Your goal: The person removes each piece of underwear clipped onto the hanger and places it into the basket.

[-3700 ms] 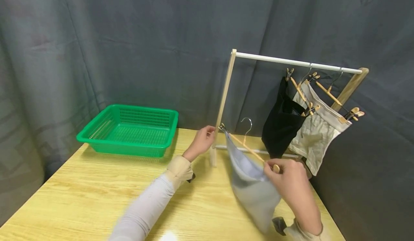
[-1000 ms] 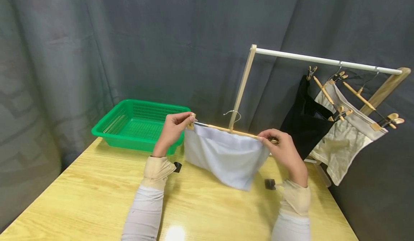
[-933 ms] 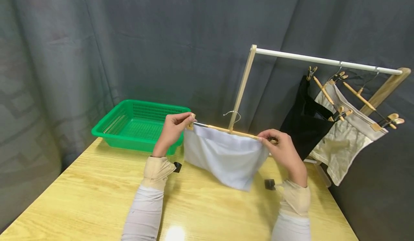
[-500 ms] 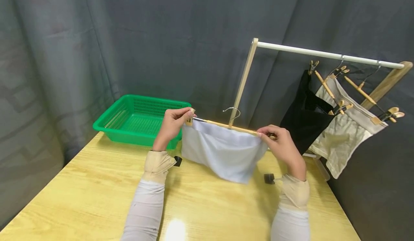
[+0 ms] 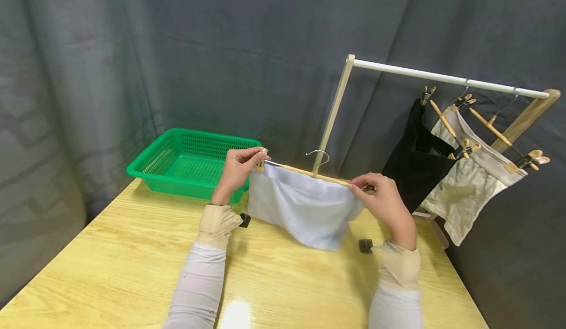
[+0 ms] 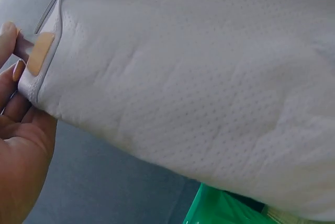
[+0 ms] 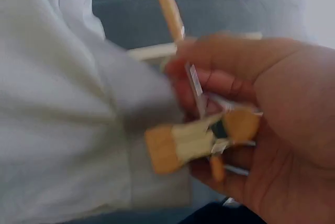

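A pale garment (image 5: 305, 208) with a waistband and a finely dotted weave hangs from a wooden clip hanger (image 5: 327, 178), its metal hook pointing up. At the hanger's left end, my left hand (image 5: 236, 172) pinches the handles of a clip (image 6: 41, 54), whose wooden pad lies on the waistband. My right hand (image 5: 384, 199) holds the hanger's other end, thumb and fingers on the bar. In the right wrist view the right clip (image 7: 191, 145) sits in front of that palm, its pad over the cloth edge. The garment hangs spread between both hands, above the table (image 5: 274, 289).
A green plastic basket (image 5: 212, 135) stands behind my left hand. To the right is a rack with a white rail (image 5: 407, 71) and wooden posts, where a black garment (image 5: 413, 167) and cream shorts (image 5: 468, 186) hang on clip hangers. Dark curtain backs the table.
Earlier my left hand was by the rack post, off the hanger. It now pinches the left clip, and the hanger has moved left and levelled. Over the last second the hands have barely moved.
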A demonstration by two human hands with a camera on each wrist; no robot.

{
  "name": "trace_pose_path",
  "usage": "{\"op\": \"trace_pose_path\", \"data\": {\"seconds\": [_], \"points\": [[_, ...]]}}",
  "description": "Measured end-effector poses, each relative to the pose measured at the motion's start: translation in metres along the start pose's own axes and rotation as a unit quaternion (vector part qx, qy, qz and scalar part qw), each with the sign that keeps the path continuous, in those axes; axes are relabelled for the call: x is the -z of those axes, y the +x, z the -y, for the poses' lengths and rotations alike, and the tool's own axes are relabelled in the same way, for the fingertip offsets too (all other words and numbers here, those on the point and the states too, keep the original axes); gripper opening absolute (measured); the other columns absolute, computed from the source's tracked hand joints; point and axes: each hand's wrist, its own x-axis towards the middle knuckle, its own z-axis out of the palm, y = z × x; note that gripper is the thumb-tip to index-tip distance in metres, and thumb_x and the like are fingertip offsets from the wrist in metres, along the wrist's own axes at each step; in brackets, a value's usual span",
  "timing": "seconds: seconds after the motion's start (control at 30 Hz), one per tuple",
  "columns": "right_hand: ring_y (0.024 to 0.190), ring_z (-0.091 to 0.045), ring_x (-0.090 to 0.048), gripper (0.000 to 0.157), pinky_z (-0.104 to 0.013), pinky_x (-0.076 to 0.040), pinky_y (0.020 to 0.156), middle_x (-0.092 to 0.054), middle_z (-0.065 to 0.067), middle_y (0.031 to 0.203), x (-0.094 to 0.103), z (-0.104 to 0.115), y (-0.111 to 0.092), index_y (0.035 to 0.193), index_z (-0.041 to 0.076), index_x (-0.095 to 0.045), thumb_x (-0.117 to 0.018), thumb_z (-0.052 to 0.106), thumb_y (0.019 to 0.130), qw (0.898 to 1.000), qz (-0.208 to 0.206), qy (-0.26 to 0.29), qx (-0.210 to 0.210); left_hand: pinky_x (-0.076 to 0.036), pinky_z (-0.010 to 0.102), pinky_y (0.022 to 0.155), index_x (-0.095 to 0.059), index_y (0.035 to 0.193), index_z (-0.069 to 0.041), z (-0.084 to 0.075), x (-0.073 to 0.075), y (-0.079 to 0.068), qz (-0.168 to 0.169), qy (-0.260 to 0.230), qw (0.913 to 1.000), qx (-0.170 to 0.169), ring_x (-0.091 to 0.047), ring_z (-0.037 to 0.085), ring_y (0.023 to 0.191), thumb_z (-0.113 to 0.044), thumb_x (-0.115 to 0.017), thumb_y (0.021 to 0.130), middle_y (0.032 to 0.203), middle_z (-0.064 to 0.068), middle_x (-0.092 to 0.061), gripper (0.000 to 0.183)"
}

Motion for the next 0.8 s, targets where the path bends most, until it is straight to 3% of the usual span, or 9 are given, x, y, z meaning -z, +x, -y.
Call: {"op": "trace_pose_path", "data": {"seconds": [0.1,0.27,0.4,0.5,0.57,0.7,0.8], "points": [[0.097,-0.027,-0.056,0.011,-0.041,-0.05,0.083,-0.073,-0.009,0.095,-0.004,0.009,-0.002,0.098,0.006,-0.078,-0.07,0.013,0.097,0.999,-0.001,-0.036,0.001,-0.051,0.023,0.085,-0.071,0.119,0.008,-0.005,-0.002,-0.002,-0.008,-0.006,0.9999,-0.013,-0.069,0.005,0.098,-0.006,-0.064,0.1,0.095,0.008,-0.079,0.025],[0.103,-0.036,-0.052,0.014,-0.062,-0.029,0.102,-0.073,-0.011,0.092,-0.017,0.023,0.002,0.098,0.003,-0.077,-0.065,0.01,0.096,0.997,0.001,-0.074,0.009,-0.049,0.022,0.081,-0.072,0.121,0.006,0.011,0.001,0.003,-0.038,-0.021,0.9988,-0.024,-0.071,0.009,0.099,-0.006,-0.063,0.101,0.096,0.01,-0.079,0.025],[0.098,-0.035,-0.055,0.014,-0.067,-0.021,0.11,-0.069,-0.012,0.092,-0.029,0.027,0.007,0.096,0.001,-0.072,-0.061,0.009,0.092,0.995,0.007,-0.095,0.014,-0.049,0.021,0.081,-0.072,0.122,0.003,0.02,0.004,0.006,-0.048,-0.017,0.9985,-0.019,-0.071,0.01,0.102,-0.01,-0.063,0.101,0.097,0.004,-0.079,0.026],[0.093,-0.031,-0.058,0.013,-0.066,-0.021,0.113,-0.066,-0.012,0.093,-0.037,0.026,0.01,0.096,0.001,-0.067,-0.061,0.012,0.093,0.995,0.018,-0.101,0.011,-0.044,0.022,0.071,-0.072,0.122,0.003,0.02,0.004,0.005,-0.053,-0.012,0.9982,-0.023,-0.07,0.01,0.084,-0.008,-0.063,0.101,0.098,0.004,-0.079,0.026],[0.089,-0.029,-0.059,0.015,-0.066,-0.022,0.113,-0.065,-0.011,0.092,-0.04,0.026,0.012,0.095,0.002,-0.066,-0.065,0.017,0.094,0.994,0.02,-0.105,0.009,-0.04,0.022,0.063,-0.072,0.122,0.004,0.018,0.004,0.004,-0.058,-0.012,0.9978,-0.031,-0.062,0.009,0.066,-0.006,-0.063,0.101,0.098,0.003,-0.079,0.025],[0.077,-0.027,-0.057,0.022,-0.052,-0.044,0.095,-0.063,-0.01,0.086,-0.046,0.029,0.014,0.092,0.002,-0.066,-0.074,0.022,0.094,0.992,0.001,-0.127,0.01,-0.032,0.022,0.054,-0.071,0.119,0.008,0.005,-0.002,0.0,-0.068,-0.024,0.9961,-0.051,-0.048,0.009,0.052,-0.002,-0.063,0.1,0.095,0.002,-0.08,0.023],[0.072,-0.024,-0.06,0.02,-0.041,-0.052,0.069,-0.066,-0.01,0.086,-0.051,0.032,0.015,0.094,0.002,-0.067,-0.077,0.02,0.092,0.989,-0.007,-0.146,0.016,-0.039,0.018,0.056,-0.07,0.119,0.012,-0.003,-0.01,-0.003,-0.058,-0.027,0.9965,-0.055,-0.066,0.009,0.066,0.0,-0.062,0.099,0.094,0.005,-0.079,0.024]]}}
